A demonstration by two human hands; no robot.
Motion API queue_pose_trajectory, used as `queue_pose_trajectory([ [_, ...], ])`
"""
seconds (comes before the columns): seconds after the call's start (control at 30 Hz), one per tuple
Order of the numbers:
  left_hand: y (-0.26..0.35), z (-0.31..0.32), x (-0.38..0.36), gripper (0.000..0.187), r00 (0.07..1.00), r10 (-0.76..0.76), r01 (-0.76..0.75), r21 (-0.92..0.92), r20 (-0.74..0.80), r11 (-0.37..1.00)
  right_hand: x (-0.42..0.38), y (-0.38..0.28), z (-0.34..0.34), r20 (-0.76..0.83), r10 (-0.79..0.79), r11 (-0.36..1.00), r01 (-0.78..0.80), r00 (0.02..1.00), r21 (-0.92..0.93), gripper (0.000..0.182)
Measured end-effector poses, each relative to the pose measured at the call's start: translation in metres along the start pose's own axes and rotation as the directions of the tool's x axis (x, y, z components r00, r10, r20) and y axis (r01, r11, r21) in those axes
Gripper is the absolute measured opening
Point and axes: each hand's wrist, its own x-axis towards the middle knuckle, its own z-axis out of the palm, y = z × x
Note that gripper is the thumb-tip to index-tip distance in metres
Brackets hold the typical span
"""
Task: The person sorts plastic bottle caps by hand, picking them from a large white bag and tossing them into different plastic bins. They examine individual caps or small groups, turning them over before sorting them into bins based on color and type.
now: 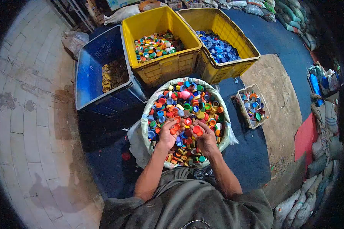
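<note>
bottle caps [187,110] heaped in the sack [145,114] could spill over its rim as the left hand [167,133] and right hand [205,136], each loosely cupping orange caps, dig in.

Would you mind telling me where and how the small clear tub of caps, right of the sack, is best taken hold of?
Probably by the rim of the tub, at its two long sides, coming from above. It stands open-topped on the floor, full of caps, with bare floor around it, so a level two-handed lift should keep them in. Both hands, left and right, are in the sack.
</note>
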Motion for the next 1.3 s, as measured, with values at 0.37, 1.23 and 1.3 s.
queue_pose_trajectory([
  [0.37,0.006,0.002,0.002,0.034,0.999,-0.031,0.019,-0.243,-0.042,0.97,0.016,0.006,0.0,-0.034,0.044,0.997,-0.046,0.998,-0.07,0.053],
  [1.23,0.13,0.011,0.095,0.043,0.912,0.387,-0.396,-0.042,-0.134,0.917,0.117,-0.072,0.066,0.069,-0.294,0.954,0.297,0.953,-0.044,0.043],
  [1.3,0.099,0.007,0.063,0.032,0.868,0.448,-0.371,0.32,-0.216,0.872,0.093,-0.054,0.031,-0.077,-0.345,0.927,0.327,0.935,-0.186,0.037],
])
